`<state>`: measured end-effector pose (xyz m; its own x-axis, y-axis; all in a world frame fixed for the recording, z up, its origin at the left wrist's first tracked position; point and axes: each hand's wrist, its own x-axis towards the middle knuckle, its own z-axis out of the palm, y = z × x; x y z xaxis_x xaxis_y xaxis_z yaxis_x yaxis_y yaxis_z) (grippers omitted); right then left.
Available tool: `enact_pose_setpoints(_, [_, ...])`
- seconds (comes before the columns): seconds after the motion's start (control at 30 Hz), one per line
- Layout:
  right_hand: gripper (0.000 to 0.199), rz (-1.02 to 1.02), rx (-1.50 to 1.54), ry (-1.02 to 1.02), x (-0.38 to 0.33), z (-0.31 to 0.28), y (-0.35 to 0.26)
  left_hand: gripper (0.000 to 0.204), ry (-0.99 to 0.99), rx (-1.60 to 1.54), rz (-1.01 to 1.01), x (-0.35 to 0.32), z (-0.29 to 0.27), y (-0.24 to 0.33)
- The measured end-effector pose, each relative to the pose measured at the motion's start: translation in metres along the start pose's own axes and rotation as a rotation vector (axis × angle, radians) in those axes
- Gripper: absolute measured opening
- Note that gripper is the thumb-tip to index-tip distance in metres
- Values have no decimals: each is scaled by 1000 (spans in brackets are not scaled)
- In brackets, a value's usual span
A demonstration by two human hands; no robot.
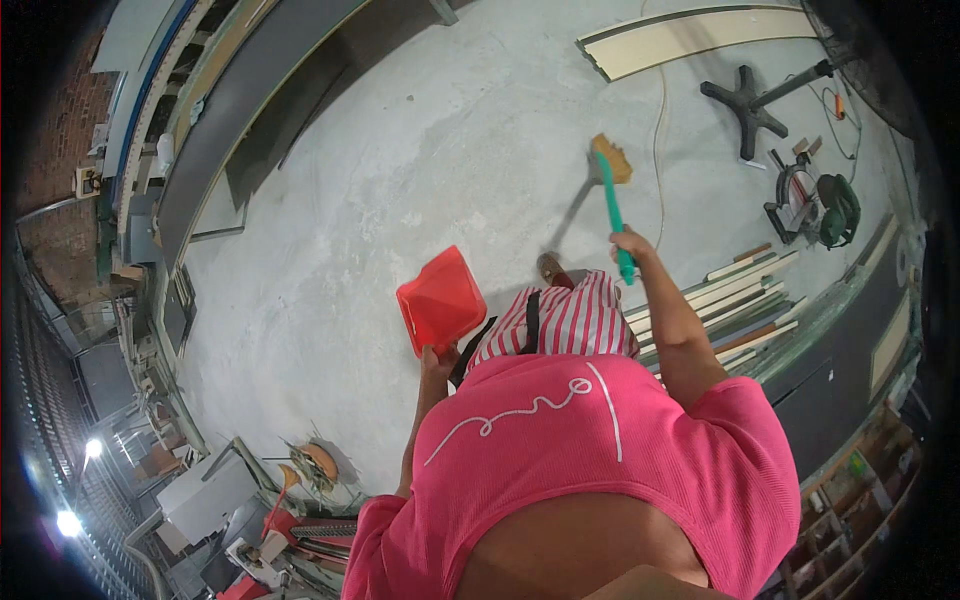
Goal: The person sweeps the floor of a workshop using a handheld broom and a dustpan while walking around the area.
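Note:
My left hand (437, 358) is closed on the handle end of a red dustpan (443, 300), which is held at my left side with its broad pan pointing away from me. In my right hand (632, 243) is a hand brush with a green handle (612, 200), gripped near the handle's lower end. The brush's yellow-brown bristles (613, 160) point away from me, and a shadow falls across the floor beside them. Whether the bristles touch the floor, I cannot tell. One shoe (549, 266) shows just beyond my striped trousers.
Long strips (720, 300) lie stacked at the right. Beyond them are a miter saw (822, 208) and a black star-shaped chair base (745, 108). Cream panels (700, 40) rest at the far right, and a cable (660, 140) crosses the concrete floor (340, 200). A long dark workbench (240, 90) runs along the left.

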<state>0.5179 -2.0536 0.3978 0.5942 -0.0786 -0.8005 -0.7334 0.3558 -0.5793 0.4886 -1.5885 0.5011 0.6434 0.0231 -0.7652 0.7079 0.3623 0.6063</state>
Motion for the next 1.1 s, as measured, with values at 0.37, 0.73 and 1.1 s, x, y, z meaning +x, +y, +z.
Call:
enact_pose_setpoints(0.37, [57,216,116,-477,-43,77,-41,19,16,1320,567,-24,7,11])
enact_pose_setpoints(0.73, [35,-83,9,-16,-8,-51,-104,38,176,-460,-261,55,100,14])
enact_pose_setpoints(1.1, [43,69,-127,-70,137,-80,-159,40,213,-683,-245,44,209,-7])
